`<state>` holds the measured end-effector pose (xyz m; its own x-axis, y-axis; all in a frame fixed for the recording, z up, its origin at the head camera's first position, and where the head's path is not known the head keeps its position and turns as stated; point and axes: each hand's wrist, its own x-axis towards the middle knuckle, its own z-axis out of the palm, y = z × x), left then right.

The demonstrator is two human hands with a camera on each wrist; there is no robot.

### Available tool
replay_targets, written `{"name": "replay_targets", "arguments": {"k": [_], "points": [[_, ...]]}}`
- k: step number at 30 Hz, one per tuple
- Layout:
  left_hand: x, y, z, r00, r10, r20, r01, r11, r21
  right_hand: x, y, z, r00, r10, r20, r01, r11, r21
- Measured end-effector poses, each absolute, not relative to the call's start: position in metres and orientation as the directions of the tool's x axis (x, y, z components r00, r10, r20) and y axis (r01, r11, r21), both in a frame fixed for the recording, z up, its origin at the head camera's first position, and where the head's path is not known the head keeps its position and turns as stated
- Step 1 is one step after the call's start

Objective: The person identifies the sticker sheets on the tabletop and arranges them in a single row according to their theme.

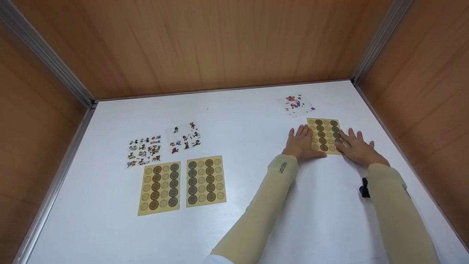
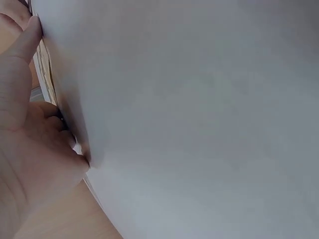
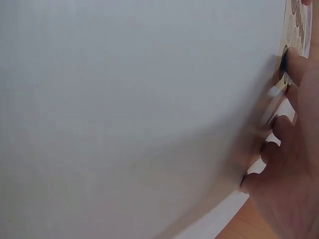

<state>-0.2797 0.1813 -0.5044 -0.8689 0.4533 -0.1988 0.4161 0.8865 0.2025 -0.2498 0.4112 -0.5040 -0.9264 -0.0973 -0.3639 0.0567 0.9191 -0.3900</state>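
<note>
A tan sheet of round gold and brown stickers (image 1: 324, 135) lies flat on the white table (image 1: 249, 121) at the right. My left hand (image 1: 302, 141) rests flat on the table with straight fingers, touching the sheet's left edge. My right hand (image 1: 353, 146) lies flat too, its fingers on the sheet's right edge. In the right wrist view the right hand (image 3: 294, 149) shows beside a strip of the sticker sheet (image 3: 294, 30). The left wrist view shows my left hand (image 2: 25, 124) against the white table (image 2: 199, 109).
Two more tan sticker sheets (image 1: 159, 187) (image 1: 206, 180) lie side by side at the left front. Behind them are two cartoon sticker sheets (image 1: 144, 150) (image 1: 185, 138). Another colourful sticker sheet (image 1: 297, 103) lies behind my hands. Wooden walls (image 1: 205, 40) enclose the table.
</note>
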Motion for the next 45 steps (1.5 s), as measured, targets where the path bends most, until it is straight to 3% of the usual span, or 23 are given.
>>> {"name": "replay_targets", "arguments": {"k": [22, 45], "points": [[-0.2762, 0.1807, -0.5024, -0.871, 0.434, -0.229, 0.365, 0.885, 0.288, -0.2419, 0.4095, -0.5057, -0.936, -0.135, -0.326, 0.011, 0.913, -0.408], [-0.2765, 0.1778, -0.5003, -0.877, 0.445, -0.182, 0.393, 0.881, 0.262, -0.2447, 0.408, -0.5049, -0.925, -0.155, -0.347, -0.006, 0.918, -0.395]]}}
